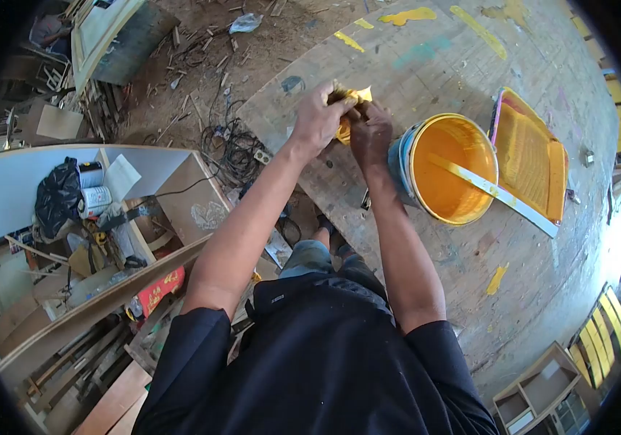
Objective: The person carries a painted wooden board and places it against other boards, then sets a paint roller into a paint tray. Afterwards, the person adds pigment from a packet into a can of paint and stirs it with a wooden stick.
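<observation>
Where the left hand (318, 119) and right hand (372, 135) meet, curled fingers pinch a yellow-smeared piece (363, 94) between them.

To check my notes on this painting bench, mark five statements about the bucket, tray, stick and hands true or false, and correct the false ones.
1. The round blue-sided bucket is empty. False: it holds orange-yellow paint.
2. The long, flat, paint-smeared stick reaches from inside the bucket out over its rim. True.
3. The rectangular yellow-coated tray lies left of the bucket. False: it lies to its right.
4. The left hand and right hand are close together at a small yellow-stained item. True.
5. The right hand grips the stick. False: that hand is at the yellow-stained item.
</observation>
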The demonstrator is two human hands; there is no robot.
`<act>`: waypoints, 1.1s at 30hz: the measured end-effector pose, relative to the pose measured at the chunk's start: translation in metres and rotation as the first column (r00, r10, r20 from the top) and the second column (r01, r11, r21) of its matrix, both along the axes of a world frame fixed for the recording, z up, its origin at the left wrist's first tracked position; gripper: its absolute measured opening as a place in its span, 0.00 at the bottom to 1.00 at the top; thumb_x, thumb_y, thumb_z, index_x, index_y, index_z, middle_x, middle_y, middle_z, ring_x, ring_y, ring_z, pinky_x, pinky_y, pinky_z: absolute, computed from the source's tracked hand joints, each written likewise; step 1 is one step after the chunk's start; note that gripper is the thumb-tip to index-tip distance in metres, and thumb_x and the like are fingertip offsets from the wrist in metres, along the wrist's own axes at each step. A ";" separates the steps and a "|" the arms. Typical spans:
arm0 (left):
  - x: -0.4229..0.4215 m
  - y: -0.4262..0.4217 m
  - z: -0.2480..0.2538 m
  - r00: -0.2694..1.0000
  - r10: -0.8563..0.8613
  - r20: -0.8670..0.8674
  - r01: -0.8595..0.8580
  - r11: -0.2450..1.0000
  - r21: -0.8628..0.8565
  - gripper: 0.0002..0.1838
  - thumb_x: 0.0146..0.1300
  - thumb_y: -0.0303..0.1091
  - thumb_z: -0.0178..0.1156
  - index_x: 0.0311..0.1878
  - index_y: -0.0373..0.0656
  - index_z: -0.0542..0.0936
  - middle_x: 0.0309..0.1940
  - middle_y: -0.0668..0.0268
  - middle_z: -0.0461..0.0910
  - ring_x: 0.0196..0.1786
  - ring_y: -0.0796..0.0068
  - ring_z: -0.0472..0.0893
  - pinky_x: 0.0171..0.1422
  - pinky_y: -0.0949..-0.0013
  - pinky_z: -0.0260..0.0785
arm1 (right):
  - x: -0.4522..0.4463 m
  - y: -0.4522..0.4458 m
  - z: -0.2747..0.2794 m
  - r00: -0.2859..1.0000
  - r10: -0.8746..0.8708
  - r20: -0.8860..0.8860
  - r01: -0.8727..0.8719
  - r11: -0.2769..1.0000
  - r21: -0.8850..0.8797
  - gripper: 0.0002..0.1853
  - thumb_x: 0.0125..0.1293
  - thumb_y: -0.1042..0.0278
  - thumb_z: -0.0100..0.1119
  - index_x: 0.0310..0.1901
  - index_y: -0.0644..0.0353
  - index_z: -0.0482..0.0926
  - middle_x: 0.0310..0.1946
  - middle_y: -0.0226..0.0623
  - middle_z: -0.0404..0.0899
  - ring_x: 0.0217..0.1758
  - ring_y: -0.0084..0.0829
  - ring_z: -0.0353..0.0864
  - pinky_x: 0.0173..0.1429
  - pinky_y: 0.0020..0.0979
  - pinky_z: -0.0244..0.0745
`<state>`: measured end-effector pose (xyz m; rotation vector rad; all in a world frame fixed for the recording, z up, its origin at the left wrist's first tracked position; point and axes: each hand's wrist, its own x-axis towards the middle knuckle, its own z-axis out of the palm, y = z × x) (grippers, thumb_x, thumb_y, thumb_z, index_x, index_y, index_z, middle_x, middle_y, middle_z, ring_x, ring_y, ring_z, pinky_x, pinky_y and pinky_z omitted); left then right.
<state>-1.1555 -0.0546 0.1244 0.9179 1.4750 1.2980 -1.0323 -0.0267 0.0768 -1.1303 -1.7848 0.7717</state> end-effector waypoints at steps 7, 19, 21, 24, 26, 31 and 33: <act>0.007 -0.001 0.002 0.999 0.020 -0.050 -0.017 0.998 0.068 0.03 0.71 0.22 0.64 0.45 0.35 0.82 0.37 0.65 0.85 0.39 0.80 0.82 0.45 0.72 0.76 | 0.002 -0.001 -0.006 0.998 -0.057 0.017 0.056 0.997 0.044 0.08 0.65 0.61 0.69 0.38 0.57 0.88 0.35 0.42 0.83 0.42 0.48 0.76 0.51 0.46 0.68; 0.009 0.000 0.005 1.000 -0.005 0.006 0.004 0.997 0.075 0.05 0.70 0.25 0.63 0.42 0.33 0.79 0.34 0.59 0.86 0.37 0.79 0.82 0.43 0.67 0.74 | -0.002 -0.001 -0.011 0.999 -0.053 0.008 0.052 0.993 0.103 0.10 0.68 0.63 0.67 0.39 0.62 0.83 0.33 0.55 0.83 0.38 0.58 0.82 0.42 0.53 0.74; 0.009 0.002 0.007 0.984 -0.037 -0.172 0.042 0.999 0.027 0.05 0.71 0.25 0.63 0.44 0.33 0.78 0.34 0.61 0.85 0.36 0.79 0.81 0.43 0.67 0.75 | 0.006 -0.003 -0.008 0.999 -0.026 0.028 0.027 0.998 -0.060 0.10 0.68 0.62 0.67 0.36 0.60 0.84 0.32 0.50 0.83 0.38 0.55 0.80 0.45 0.51 0.73; 0.015 0.005 -0.004 0.999 0.030 -0.038 -0.028 0.998 0.053 0.04 0.71 0.24 0.62 0.43 0.33 0.78 0.34 0.62 0.84 0.37 0.79 0.80 0.42 0.68 0.74 | 0.008 0.004 -0.017 0.986 -0.094 0.141 0.080 0.992 0.100 0.10 0.69 0.61 0.66 0.35 0.59 0.85 0.33 0.46 0.83 0.40 0.53 0.79 0.48 0.50 0.73; 0.016 0.008 -0.005 0.999 0.038 0.000 -0.038 0.999 0.027 0.04 0.72 0.24 0.62 0.42 0.34 0.78 0.34 0.63 0.83 0.37 0.79 0.80 0.42 0.69 0.74 | 0.007 0.002 -0.016 0.965 -0.154 0.211 0.138 0.987 0.086 0.09 0.68 0.63 0.66 0.34 0.58 0.85 0.35 0.44 0.84 0.43 0.52 0.79 0.50 0.49 0.73; 0.008 0.018 -0.021 0.998 0.029 -0.051 -0.026 0.998 0.061 0.06 0.73 0.28 0.62 0.43 0.35 0.77 0.34 0.65 0.83 0.37 0.81 0.80 0.41 0.71 0.74 | 0.007 -0.008 0.000 0.968 -0.105 0.227 0.108 0.994 -0.003 0.16 0.65 0.67 0.67 0.52 0.63 0.83 0.45 0.51 0.83 0.50 0.55 0.79 0.55 0.51 0.74; 0.003 0.016 -0.010 0.998 0.054 0.026 -0.055 0.998 0.019 0.08 0.72 0.31 0.65 0.46 0.35 0.81 0.36 0.64 0.85 0.36 0.81 0.82 0.40 0.71 0.76 | 0.010 -0.044 0.014 0.996 -0.041 0.075 0.043 0.999 -0.019 0.28 0.65 0.70 0.66 0.67 0.66 0.75 0.50 0.55 0.82 0.52 0.55 0.80 0.61 0.50 0.74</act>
